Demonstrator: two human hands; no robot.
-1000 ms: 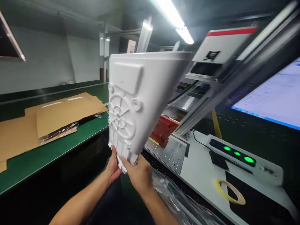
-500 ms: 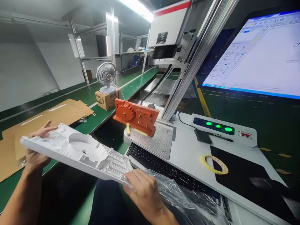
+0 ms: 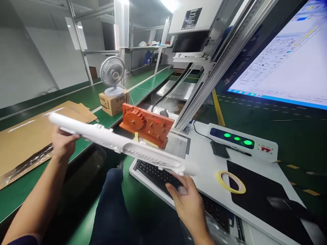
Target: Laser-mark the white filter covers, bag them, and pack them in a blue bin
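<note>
We have the white panel (image 3: 107, 139) up in the air, nearly edge-on to us, sloping down from its left end to its right. It hangs in front of the orange fixture (image 3: 153, 127), over the gap between the two work surfaces, its right end passing across our sight of the perforated plate (image 3: 177, 146) and the keyboard (image 3: 158, 177). That right end is blurred.

Left hand (image 3: 63, 143): at the panel's left end, thumb along the underside, remaining fingers partly hidden behind; we read it as holding the panel.

Right hand (image 3: 191, 204): just under the right end, the forefinger close against the lower edge, the thumb standing well apart from it. Whether these fingers grip the panel we cannot tell.

On the white surface (image 3: 204, 153) we record the orange fixture upright on the perforated plate, a control box (image 3: 268, 151) showing three green lights, and a yellow tape roll (image 3: 222, 183) lying partly over the black mat (image 3: 258, 183). Monitor (image 3: 286, 64) lit, upper right.

On the green surface (image 3: 25, 187), to our left: flat cardboard sheets (image 3: 33, 126); farther along, a fan (image 3: 112, 71) stands on a carton (image 3: 114, 103). Clear plastic film (image 3: 217, 228) lies below the right forearm.
</note>
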